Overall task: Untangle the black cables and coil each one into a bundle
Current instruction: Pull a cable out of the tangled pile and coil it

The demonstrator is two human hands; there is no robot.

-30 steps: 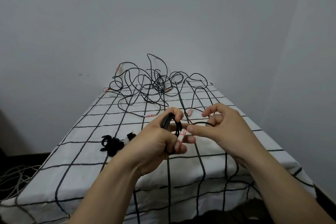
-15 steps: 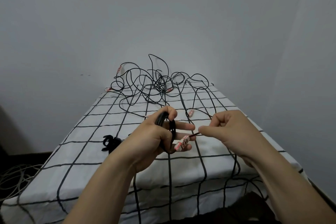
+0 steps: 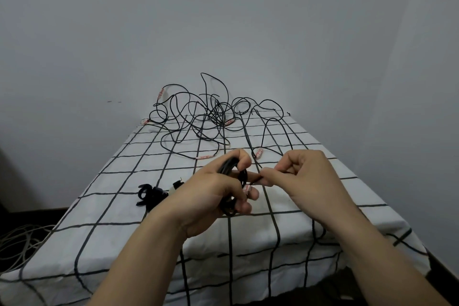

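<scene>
My left hand (image 3: 211, 196) grips a small coil of black cable (image 3: 229, 169) above the table, its loops running through the fist, with a pink-and-white tag (image 3: 247, 188) showing by the fingers. My right hand (image 3: 305, 176) pinches the loose end of that same cable right next to the left fingertips. A large tangle of black cables (image 3: 208, 117) with several pink tags lies at the far end of the table. A finished black bundle (image 3: 150, 194) rests on the cloth just left of my left wrist.
The table wears a white cloth with a black grid (image 3: 119, 208) and stands against a grey wall. A heap of pale cables (image 3: 17, 243) lies on the floor at the left. The near table edge drops away below my forearms.
My right hand pulled the cable end out to the right, then came back in to the left fingertips. The tagged end has shifted within my left hand.
</scene>
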